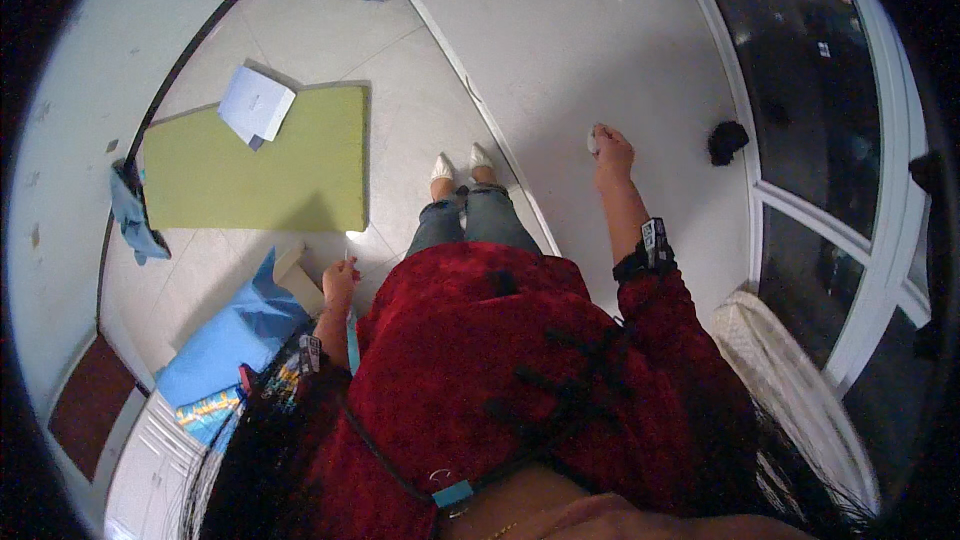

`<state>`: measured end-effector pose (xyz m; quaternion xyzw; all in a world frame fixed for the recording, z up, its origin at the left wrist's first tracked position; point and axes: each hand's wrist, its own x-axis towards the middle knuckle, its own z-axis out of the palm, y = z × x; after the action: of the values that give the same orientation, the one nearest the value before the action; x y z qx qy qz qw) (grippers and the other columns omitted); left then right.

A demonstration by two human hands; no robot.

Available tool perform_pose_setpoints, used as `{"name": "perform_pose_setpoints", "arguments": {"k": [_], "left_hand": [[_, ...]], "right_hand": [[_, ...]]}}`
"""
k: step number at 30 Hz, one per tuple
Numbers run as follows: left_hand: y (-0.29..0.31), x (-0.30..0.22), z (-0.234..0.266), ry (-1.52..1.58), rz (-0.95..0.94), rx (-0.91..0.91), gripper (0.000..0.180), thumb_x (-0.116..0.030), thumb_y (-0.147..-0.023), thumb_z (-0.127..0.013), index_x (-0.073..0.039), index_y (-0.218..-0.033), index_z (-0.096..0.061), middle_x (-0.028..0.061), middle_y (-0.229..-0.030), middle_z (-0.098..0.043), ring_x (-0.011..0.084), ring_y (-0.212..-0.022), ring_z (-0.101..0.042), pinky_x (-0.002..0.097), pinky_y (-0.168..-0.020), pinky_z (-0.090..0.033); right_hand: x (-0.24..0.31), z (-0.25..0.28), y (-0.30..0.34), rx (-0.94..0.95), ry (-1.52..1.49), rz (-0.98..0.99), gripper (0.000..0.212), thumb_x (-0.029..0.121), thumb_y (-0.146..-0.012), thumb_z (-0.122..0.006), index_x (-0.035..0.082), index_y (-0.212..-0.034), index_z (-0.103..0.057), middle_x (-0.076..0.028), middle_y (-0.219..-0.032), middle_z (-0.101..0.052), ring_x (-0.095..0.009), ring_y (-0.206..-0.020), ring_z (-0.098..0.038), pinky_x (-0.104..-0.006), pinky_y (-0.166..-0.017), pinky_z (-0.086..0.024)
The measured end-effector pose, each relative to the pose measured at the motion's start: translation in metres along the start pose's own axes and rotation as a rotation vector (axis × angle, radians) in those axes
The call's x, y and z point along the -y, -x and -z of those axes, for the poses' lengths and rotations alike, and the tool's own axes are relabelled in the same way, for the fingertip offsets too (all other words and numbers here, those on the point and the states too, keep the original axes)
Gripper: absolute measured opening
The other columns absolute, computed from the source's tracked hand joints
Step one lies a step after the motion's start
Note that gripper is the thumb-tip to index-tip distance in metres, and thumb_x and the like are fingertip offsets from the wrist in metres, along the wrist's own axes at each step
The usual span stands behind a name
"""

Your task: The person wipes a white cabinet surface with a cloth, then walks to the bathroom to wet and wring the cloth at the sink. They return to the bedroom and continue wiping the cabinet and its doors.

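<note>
My right hand is stretched out over the pale floor on the right, its fingers closed around a small whitish rounded thing whose kind I cannot make out. Low on the left, beside my hip, my left hand is closed on a small, thin red and white thing, too small to name. Just left of that hand are a cream-coloured piece and a blue cloth. Both forearms wear dark wrist straps with a small device.
A green mat lies ahead on the left, with a white box on its far edge. A bluish cloth lies by the left wall. Glass doors line the right side, with a black fluffy thing and a cream curtain nearby.
</note>
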<state>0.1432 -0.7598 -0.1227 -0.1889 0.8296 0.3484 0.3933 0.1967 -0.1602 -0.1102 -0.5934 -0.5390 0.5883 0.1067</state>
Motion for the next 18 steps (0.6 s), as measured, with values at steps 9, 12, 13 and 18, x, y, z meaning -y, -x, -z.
{"name": "perform_pose_setpoints", "arguments": {"k": [9,12,13,18], "left_hand": [[0.092,-0.033,-0.022,0.146,0.066,-0.134,0.033,-0.036,-0.093,-0.059,-0.006,-0.097,-0.071,0.0067,-0.058,-0.062,0.0132,-0.050,-0.060,0.0300,-0.050,-0.047],[0.117,-0.015,-0.016,0.179,0.103,-0.163,0.034,-0.038,-0.092,-0.060,-0.006,-0.096,-0.071,0.0081,-0.058,-0.062,0.0135,-0.050,-0.060,0.0309,-0.051,-0.047],[0.121,-0.003,-0.013,0.119,0.125,-0.190,0.034,-0.038,-0.093,-0.059,-0.007,-0.097,-0.071,0.0092,-0.057,-0.061,0.0143,-0.051,-0.061,0.0325,-0.052,-0.048],[0.104,0.061,0.009,0.433,0.107,-0.375,0.032,-0.032,-0.095,-0.056,-0.004,-0.101,-0.070,0.0091,-0.063,-0.065,0.0159,-0.057,-0.065,0.0336,-0.057,-0.051]], "right_hand": [[0.014,-0.075,-0.051,-0.214,0.757,0.508,0.024,0.027,-0.083,-0.065,0.004,-0.089,-0.074,-0.017,-0.089,-0.071,-0.032,-0.084,-0.067,-0.0403,-0.076,-0.052],[0.020,-0.149,0.003,0.107,0.765,0.438,0.021,0.021,-0.083,-0.068,0.003,-0.092,-0.074,-0.013,-0.088,-0.072,-0.025,-0.083,-0.068,-0.0338,-0.077,-0.052],[0.022,-0.177,0.023,0.282,0.681,0.438,0.022,0.023,-0.083,-0.070,0.005,-0.095,-0.074,-0.011,-0.090,-0.073,-0.024,-0.084,-0.068,-0.0330,-0.078,-0.051],[0.032,-0.295,0.107,0.830,0.520,0.414,0.027,0.019,-0.088,-0.068,0.000,-0.107,-0.070,-0.004,-0.096,-0.070,-0.013,-0.086,-0.062,-0.0259,-0.076,-0.048]]}}
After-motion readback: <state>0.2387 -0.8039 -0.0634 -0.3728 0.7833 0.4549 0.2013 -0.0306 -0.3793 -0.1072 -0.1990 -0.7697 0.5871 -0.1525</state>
